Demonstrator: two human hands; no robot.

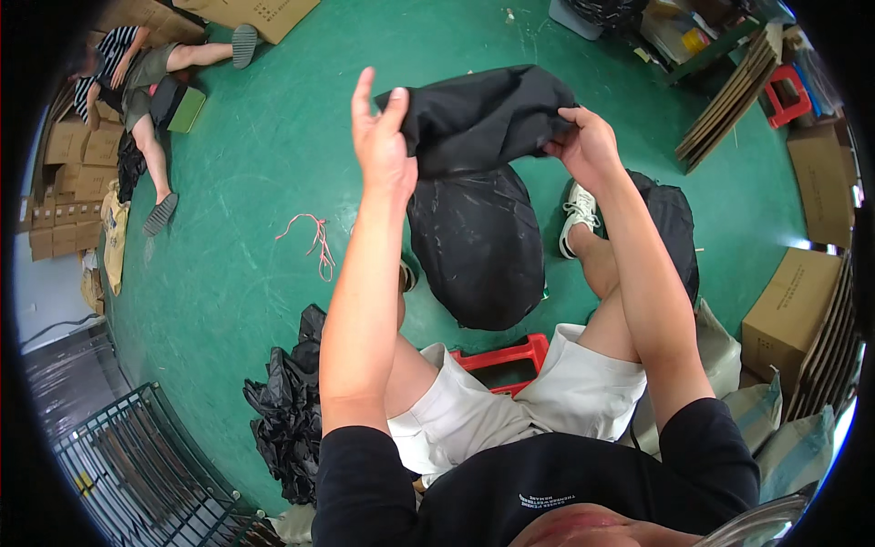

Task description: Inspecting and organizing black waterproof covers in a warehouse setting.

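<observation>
A loose, folded piece of black cloth is stretched between my two hands in front of me. My left hand holds its left end, with the thumb and one finger sticking up apart; the other fingers are hidden at the cloth. At the opposite end, my right hand pinches a corner between thumb and fingers. Below the cloth, a rounded black bundle lies on the floor between my feet. Another black bundle lies beyond my right forearm.
A red plastic stool shows between my thighs. Crumpled black material lies at my left, with pink string farther out. Another person sits at the far left by cartons. Flattened cardboard and a carton stand right.
</observation>
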